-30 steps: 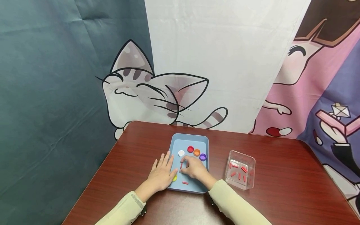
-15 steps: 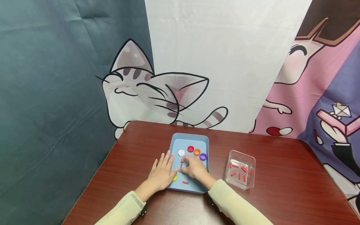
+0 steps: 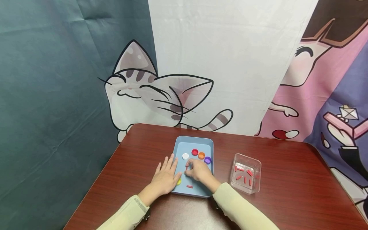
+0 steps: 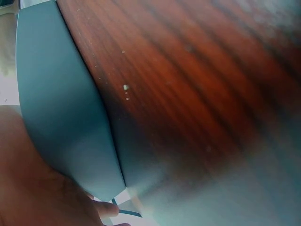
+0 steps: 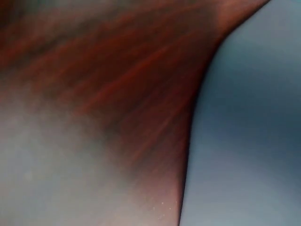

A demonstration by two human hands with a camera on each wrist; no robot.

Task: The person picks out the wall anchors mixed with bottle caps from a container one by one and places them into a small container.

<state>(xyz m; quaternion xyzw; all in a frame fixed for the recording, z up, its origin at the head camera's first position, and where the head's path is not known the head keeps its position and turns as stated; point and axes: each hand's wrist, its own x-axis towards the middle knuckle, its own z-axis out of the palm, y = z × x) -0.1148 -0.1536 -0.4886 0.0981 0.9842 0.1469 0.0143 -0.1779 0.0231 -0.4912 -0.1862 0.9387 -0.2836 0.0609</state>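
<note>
In the head view my left hand (image 3: 164, 180) lies with fingers straight over the left rim of a blue tray (image 3: 193, 193), its thumb reaching inside. A yellow cap (image 3: 179, 181) is partly hidden beside that thumb. Above the tray floor, my right hand (image 3: 198, 171) pinches a small red stick (image 3: 186, 168) between thumb and index finger, one at each end. Another red stick (image 3: 189, 186) lies near the tray's front. The left wrist view shows part of the left hand (image 4: 42, 179) against the tray's side; the right wrist view shows only tray wall and table.
A white cap (image 3: 185, 156), a red cap (image 3: 195, 152), an orange cap (image 3: 201, 155) and a purple cap (image 3: 207, 160) sit in the tray's far half. To the right, a clear plastic box (image 3: 234, 188) holds several red sticks. The brown table (image 3: 290, 179) ends before a printed cloth backdrop.
My right thumb and index finger have drawn slightly closer around the red stick, which has shifted a little to the right. The left hand stays where it was.
</note>
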